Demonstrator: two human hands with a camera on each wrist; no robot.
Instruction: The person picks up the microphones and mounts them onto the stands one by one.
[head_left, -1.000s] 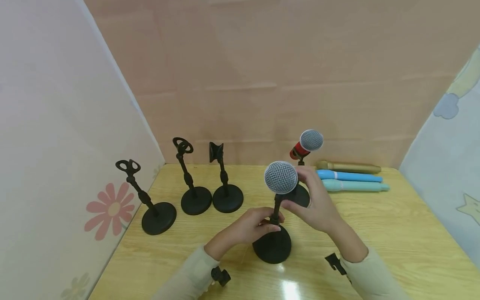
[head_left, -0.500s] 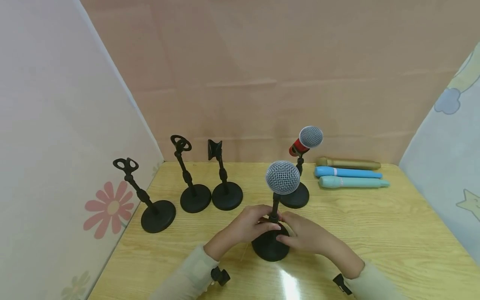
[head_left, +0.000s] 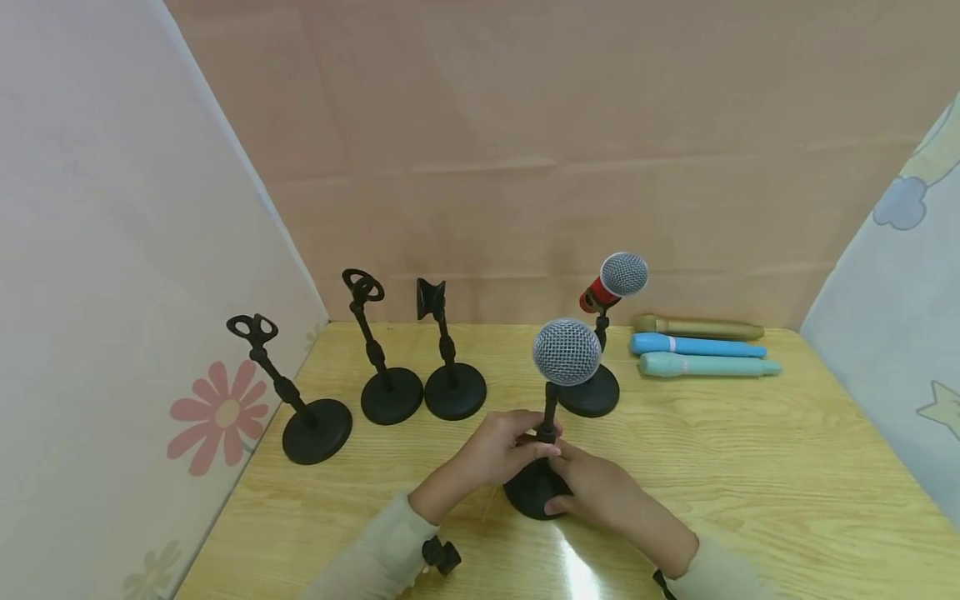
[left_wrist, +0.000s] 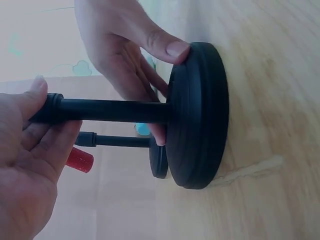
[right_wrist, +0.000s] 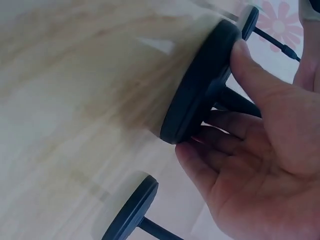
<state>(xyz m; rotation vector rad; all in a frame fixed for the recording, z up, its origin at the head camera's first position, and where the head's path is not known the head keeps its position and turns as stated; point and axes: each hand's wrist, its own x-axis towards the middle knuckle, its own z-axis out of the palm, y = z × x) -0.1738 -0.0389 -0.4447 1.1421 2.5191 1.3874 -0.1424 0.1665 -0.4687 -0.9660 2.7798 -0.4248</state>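
Note:
A microphone with a silver mesh head (head_left: 567, 352) sits atop a black desk stand (head_left: 534, 490) at the front middle of the table. My left hand (head_left: 497, 448) holds the stand's pole at its collar, thumb and fingers round it, as the left wrist view shows. Lower down, my right hand (head_left: 606, 493) grips the round base (right_wrist: 202, 85) by its rim, thumb on one side and fingers on the other. Whether the base fully touches the table cannot be told. The microphone's body is hidden behind its head in the head view.
Behind stands a red microphone (head_left: 613, 282) on its own stand. Gold (head_left: 697, 327), blue (head_left: 697, 345) and teal microphone bodies (head_left: 708, 365) lie at the back right. Three bare stands, the nearest one (head_left: 317, 432) among them, are at the left. Walls border the table (head_left: 750, 467).
My right hand has come down from beside the microphone's head to the stand's base and taken hold of its rim. My left hand stays on the pole.

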